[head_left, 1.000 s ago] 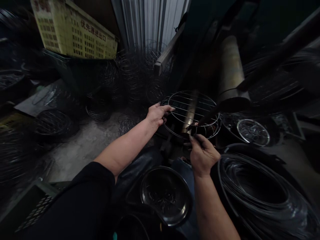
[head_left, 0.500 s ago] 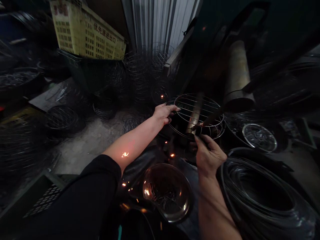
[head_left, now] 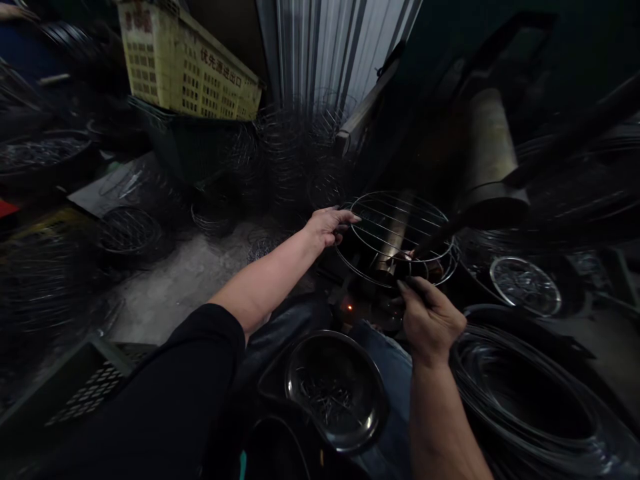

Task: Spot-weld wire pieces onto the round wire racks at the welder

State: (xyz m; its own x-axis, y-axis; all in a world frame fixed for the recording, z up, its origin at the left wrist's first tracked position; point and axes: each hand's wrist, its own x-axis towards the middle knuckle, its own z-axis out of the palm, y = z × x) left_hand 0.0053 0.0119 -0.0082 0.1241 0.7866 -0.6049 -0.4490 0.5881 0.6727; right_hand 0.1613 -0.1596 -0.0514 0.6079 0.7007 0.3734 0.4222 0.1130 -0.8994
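Observation:
A round wire rack (head_left: 400, 227) with parallel bars and a second ring below it sits at the metal electrodes of a machine. My left hand (head_left: 327, 225) grips the rack's left edge between thumb and fingers. At the rack's near side, my right hand (head_left: 431, 319) is pinched beside the lower electrode (head_left: 393, 247); what its fingertips hold is too small to make out. The upper electrode arm (head_left: 435, 235) meets the wire near the rack's front right. Below, between my legs, rests a metal bowl (head_left: 336, 390) with short wire pieces inside.
A large wire coil (head_left: 530, 387) lies at the right, behind it a dish of small parts (head_left: 525, 287). Stacked wire frames (head_left: 285, 153) and a yellow crate (head_left: 193, 67) stand at the back. A green crate (head_left: 90, 393) is lower left.
The bright sparks over my left arm and the bowl are gone, leaving a small glow below the rack. The whole view has shifted slightly, and both hands keep their places at the rack.

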